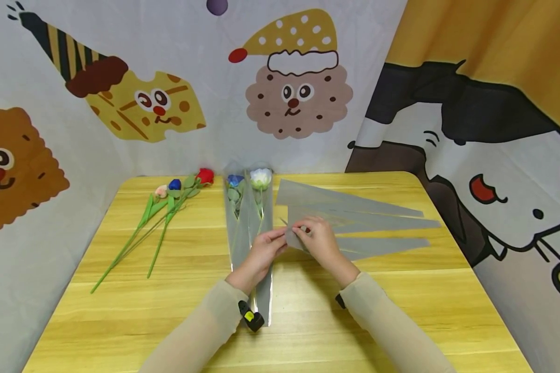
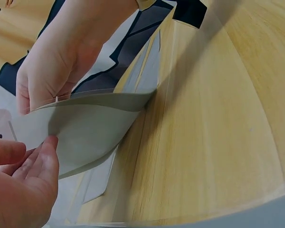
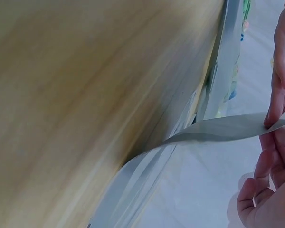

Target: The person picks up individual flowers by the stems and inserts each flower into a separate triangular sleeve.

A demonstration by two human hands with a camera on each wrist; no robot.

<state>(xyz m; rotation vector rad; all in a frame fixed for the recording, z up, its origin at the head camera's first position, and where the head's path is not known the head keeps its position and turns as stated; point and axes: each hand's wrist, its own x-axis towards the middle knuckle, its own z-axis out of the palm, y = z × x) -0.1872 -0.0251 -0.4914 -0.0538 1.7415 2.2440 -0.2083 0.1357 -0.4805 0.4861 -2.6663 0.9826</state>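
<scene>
A grey, partly clear flower sleeve (image 1: 295,241) is held up by its wide end between both hands. My left hand (image 1: 263,251) pinches its left edge between thumb and fingers. At the upper edge, my right hand (image 1: 323,242) grips the film with bent fingers. In the left wrist view the sleeve (image 2: 92,128) bulges, its two layers parted along one side. Its narrower part trails down to the table in the right wrist view. Just left of the hands lie two sleeved flowers, a blue rose (image 1: 235,180) and a white flower (image 1: 261,178); the left forearm covers part of their sleeves.
More flat grey sleeves (image 1: 345,198) lie spread on the right of the wooden table (image 1: 354,331). At the left are unwrapped stems: a red rose (image 1: 205,176), a blue flower (image 1: 175,184) and a pink one (image 1: 161,191). A printed cloth (image 1: 168,155) hangs behind the table.
</scene>
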